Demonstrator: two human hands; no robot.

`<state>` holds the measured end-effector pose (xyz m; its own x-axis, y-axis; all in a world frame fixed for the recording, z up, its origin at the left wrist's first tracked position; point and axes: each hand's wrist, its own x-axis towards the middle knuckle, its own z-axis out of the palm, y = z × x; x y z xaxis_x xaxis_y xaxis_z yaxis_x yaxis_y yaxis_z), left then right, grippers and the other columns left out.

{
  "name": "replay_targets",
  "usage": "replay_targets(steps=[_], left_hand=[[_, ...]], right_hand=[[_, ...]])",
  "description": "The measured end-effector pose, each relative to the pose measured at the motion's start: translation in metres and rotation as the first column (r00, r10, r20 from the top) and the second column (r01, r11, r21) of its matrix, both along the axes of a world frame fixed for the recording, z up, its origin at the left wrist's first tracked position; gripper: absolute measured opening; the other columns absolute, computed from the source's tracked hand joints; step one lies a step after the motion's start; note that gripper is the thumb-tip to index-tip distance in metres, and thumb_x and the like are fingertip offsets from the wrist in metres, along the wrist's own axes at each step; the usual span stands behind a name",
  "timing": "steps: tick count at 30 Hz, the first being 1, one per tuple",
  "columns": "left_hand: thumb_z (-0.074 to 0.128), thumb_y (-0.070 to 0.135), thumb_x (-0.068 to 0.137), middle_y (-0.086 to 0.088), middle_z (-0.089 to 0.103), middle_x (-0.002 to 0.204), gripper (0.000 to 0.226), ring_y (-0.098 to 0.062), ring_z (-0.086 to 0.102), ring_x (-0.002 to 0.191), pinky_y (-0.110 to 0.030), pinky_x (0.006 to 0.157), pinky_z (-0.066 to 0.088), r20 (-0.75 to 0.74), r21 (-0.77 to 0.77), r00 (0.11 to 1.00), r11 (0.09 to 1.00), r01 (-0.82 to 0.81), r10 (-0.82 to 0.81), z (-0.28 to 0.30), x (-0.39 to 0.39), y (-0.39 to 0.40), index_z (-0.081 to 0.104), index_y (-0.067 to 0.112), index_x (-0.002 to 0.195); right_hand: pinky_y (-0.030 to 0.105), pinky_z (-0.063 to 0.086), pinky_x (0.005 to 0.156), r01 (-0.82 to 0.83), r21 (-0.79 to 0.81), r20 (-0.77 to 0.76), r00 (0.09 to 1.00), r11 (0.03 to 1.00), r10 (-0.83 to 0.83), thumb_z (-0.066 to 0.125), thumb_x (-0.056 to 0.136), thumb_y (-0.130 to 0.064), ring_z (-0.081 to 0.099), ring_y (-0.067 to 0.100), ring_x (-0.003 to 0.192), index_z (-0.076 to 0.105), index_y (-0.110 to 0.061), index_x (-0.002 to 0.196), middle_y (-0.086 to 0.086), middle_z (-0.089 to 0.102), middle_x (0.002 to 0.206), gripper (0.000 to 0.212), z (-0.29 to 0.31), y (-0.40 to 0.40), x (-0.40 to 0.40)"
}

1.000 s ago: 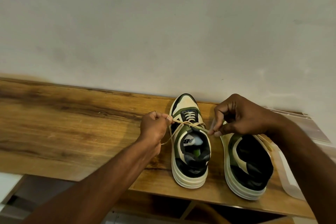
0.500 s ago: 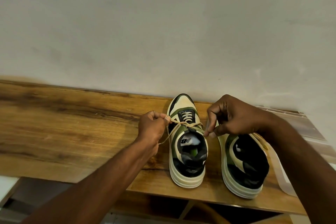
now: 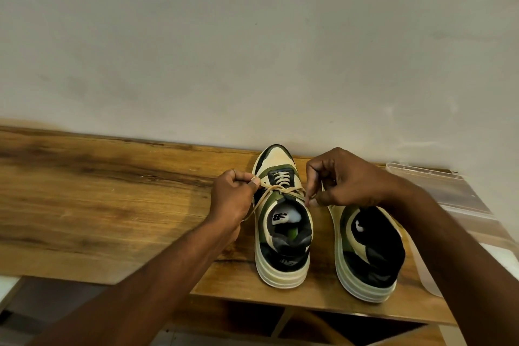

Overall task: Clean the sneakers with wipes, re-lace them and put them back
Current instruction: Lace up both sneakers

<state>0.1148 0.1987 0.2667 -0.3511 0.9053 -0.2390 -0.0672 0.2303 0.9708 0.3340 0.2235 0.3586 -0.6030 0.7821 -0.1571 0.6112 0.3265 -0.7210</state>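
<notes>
Two cream, green and black sneakers stand side by side on a wooden shelf point(image 3: 98, 205), toes toward the wall. The left sneaker point(image 3: 282, 233) has a tan lace point(image 3: 276, 189) crossed over its tongue. My left hand point(image 3: 231, 199) pinches one lace end at the shoe's left side, with the loose tail hanging below the fist. My right hand point(image 3: 342, 177) pinches the other lace end at the shoe's right side. The right sneaker point(image 3: 368, 255) sits partly under my right wrist; its front and laces are hidden.
A clear plastic lid or container point(image 3: 449, 191) lies at the shelf's right end against the wall point(image 3: 252, 50). The shelf's front edge runs just behind the sneaker heels, with a lower shelf and frame below it. Bare wood stretches to the left.
Both hands hold the same lace ends as before and have shifted only slightly. The crossed lace looks drawn a little tighter over the tongue.
</notes>
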Motion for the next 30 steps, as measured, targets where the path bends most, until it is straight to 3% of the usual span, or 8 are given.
replay_targets(steps=[6, 9, 13, 17, 20, 24, 27, 30], left_hand=[[0.073, 0.006, 0.095, -0.006, 0.079, 0.091, 0.007, -0.016, 0.076, 0.083, -0.021, 0.062, 0.054, -0.009, 0.023, 1.000, 1.000, 0.009, -0.009, -0.004, -0.005, 0.000, 0.072, 0.011, 0.100], [0.074, 0.005, 0.095, -0.005, 0.079, 0.091, 0.007, -0.011, 0.075, 0.079, -0.017, 0.059, 0.053, 0.007, 0.018, 1.000, 1.000, 0.022, -0.022, -0.002, -0.005, 0.001, 0.072, 0.011, 0.099], [0.077, 0.016, 0.094, -0.006, 0.079, 0.100, 0.012, -0.016, 0.076, 0.091, -0.024, 0.070, 0.059, 0.017, 0.057, 1.000, 0.998, 0.024, -0.025, -0.005, -0.006, -0.004, 0.072, 0.014, 0.105], [0.084, 0.057, 0.078, 0.004, 0.071, 0.114, 0.059, -0.014, 0.068, 0.106, -0.030, 0.084, 0.058, -0.082, 0.164, 0.996, 0.986, 0.032, -0.019, -0.003, -0.006, -0.021, 0.064, 0.026, 0.123], [0.077, 0.088, 0.055, 0.012, 0.064, 0.124, 0.099, -0.008, 0.062, 0.114, -0.031, 0.090, 0.056, -0.192, 0.247, 0.981, 0.966, 0.073, -0.025, 0.000, 0.003, -0.051, 0.054, 0.034, 0.135], [0.079, 0.094, 0.041, 0.013, 0.047, 0.151, 0.137, -0.006, 0.047, 0.137, -0.033, 0.106, 0.049, -0.356, 0.200, 0.926, 0.958, 0.206, -0.125, -0.006, 0.019, -0.099, 0.031, 0.037, 0.156], [0.082, 0.092, 0.036, 0.012, 0.033, 0.161, 0.150, -0.010, 0.035, 0.147, -0.033, 0.112, 0.042, -0.422, 0.157, 0.890, 0.953, 0.260, -0.173, -0.012, 0.035, -0.121, 0.018, 0.039, 0.161], [0.081, 0.092, 0.034, 0.006, 0.023, 0.166, 0.159, -0.017, 0.025, 0.153, -0.043, 0.118, 0.041, -0.486, 0.128, 0.859, 0.960, 0.250, -0.159, -0.018, 0.050, -0.129, 0.009, 0.035, 0.164]], right_hand=[[0.043, 0.061, 0.074, 0.006, 0.039, 0.004, 1.000, 0.999, -0.006, 0.084, 0.082, 0.001, 0.072, 0.019, 0.074, 0.078, -0.017, 0.091, -0.002, 0.078, 0.086, 0.021, -0.004, 0.002, 0.001], [0.037, 0.059, 0.072, 0.001, 0.048, -0.034, 0.999, 0.999, 0.001, 0.083, 0.083, 0.002, 0.073, 0.009, 0.075, 0.078, -0.016, 0.096, -0.001, 0.078, 0.088, 0.023, -0.006, 0.000, 0.000], [0.041, 0.059, 0.076, 0.068, 0.091, -0.115, 0.992, 0.994, -0.057, 0.087, 0.082, -0.010, 0.074, 0.020, 0.082, 0.078, -0.023, 0.102, -0.001, 0.079, 0.089, 0.025, -0.006, -0.002, 0.001], [0.030, 0.056, 0.070, 0.274, 0.197, -0.231, 0.946, 0.941, -0.227, 0.088, 0.082, -0.022, 0.073, 0.014, 0.081, 0.076, -0.026, 0.108, -0.006, 0.078, 0.092, 0.028, -0.002, -0.008, 0.007], [0.027, 0.055, 0.075, 0.444, 0.263, -0.262, 0.887, 0.857, -0.379, 0.089, 0.079, -0.040, 0.071, 0.007, 0.089, 0.072, -0.031, 0.116, -0.011, 0.076, 0.103, 0.041, -0.004, -0.018, 0.019], [0.032, 0.057, 0.083, 0.674, 0.246, -0.367, 0.730, 0.697, -0.576, 0.086, 0.071, -0.060, 0.067, 0.007, 0.104, 0.065, -0.033, 0.126, -0.012, 0.070, 0.115, 0.064, -0.020, -0.055, 0.029], [0.035, 0.054, 0.092, 0.787, 0.212, -0.382, 0.612, 0.580, -0.692, 0.080, 0.062, -0.076, 0.061, 0.010, 0.112, 0.058, -0.030, 0.134, -0.009, 0.063, 0.129, 0.088, -0.046, -0.096, 0.031], [0.043, 0.055, 0.099, 0.843, 0.284, -0.406, 0.537, 0.457, -0.739, 0.081, 0.059, -0.081, 0.054, 0.013, 0.121, 0.048, -0.029, 0.140, -0.010, 0.053, 0.132, 0.102, -0.077, -0.129, 0.029]])
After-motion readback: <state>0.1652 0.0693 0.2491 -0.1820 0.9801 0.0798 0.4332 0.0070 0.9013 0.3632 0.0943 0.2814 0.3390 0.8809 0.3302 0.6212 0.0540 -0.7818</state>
